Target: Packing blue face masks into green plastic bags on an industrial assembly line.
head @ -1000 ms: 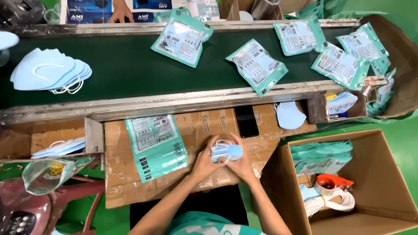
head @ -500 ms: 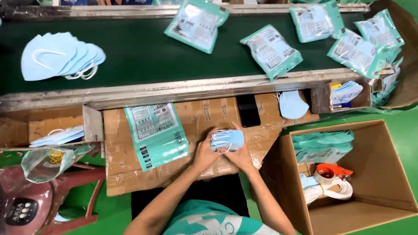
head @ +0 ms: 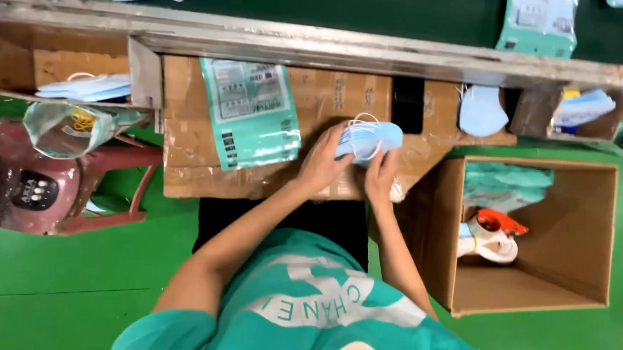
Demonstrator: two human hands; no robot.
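Your left hand (head: 323, 164) and right hand (head: 381, 175) had stayed closed around the stack of blue face masks (head: 368, 138), centre frame on the cardboard worktop (head: 189, 139), right of the teal pouch (head: 251, 111); only your view had shifted lower.

Both hands, left hand (head: 323, 164), right hand (head: 381, 178), gripping blue mask stack (head: 368, 140), over cardboard worktop (head: 336, 95), teal pouch (head: 251, 111) beside

Teal printed pouch (head: 251, 111) flat on the cardboard-covered tabletop (head: 190, 167), an open cardboard box (head: 557, 254) holding a tape dispenser (head: 495, 229), and a red plastic stool (head: 63, 188) at the side.
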